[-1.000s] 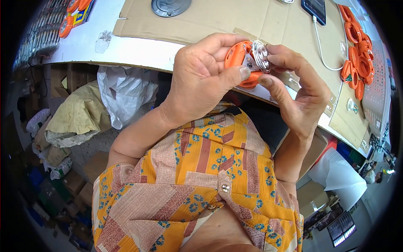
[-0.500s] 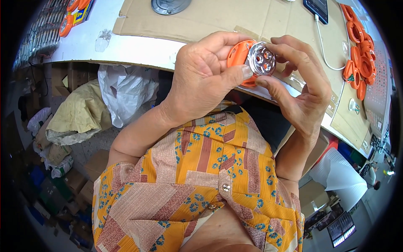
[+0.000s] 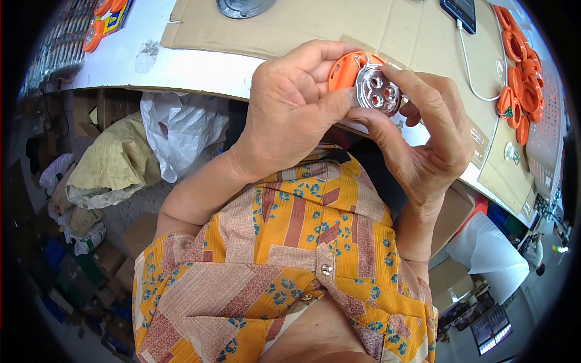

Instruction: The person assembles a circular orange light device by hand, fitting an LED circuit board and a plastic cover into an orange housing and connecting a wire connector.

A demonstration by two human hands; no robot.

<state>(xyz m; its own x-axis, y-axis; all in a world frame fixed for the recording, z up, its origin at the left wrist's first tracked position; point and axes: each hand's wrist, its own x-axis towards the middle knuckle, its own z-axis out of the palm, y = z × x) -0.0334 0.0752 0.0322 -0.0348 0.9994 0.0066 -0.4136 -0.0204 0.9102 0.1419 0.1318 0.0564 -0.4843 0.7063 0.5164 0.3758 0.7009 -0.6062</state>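
Between my two hands, over the table's near edge, is a round orange plastic housing (image 3: 345, 74) with a clear round lens reflector (image 3: 370, 92) that has several shiny cups. My left hand (image 3: 292, 103) is closed on the orange housing, fingers behind it and thumb at the lens rim. My right hand (image 3: 426, 130) pinches the lens reflector, with the forefinger on its upper edge and the thumb at its lower edge. The reflector sits tilted against the housing and covers part of it. Whether the two are joined I cannot tell.
Brown cardboard (image 3: 315, 27) covers much of the white table (image 3: 200, 69). Many orange rings (image 3: 525, 91) lie at the right beside a phone (image 3: 458, 13) with a white cable. A grey round disc (image 3: 245, 6) is at the back. Plastic bags (image 3: 181, 130) hang below at left.
The lens reflector has turned and moved slightly left and up against the housing. My right thumb and forefinger have shifted left with it, while my left hand has barely moved.
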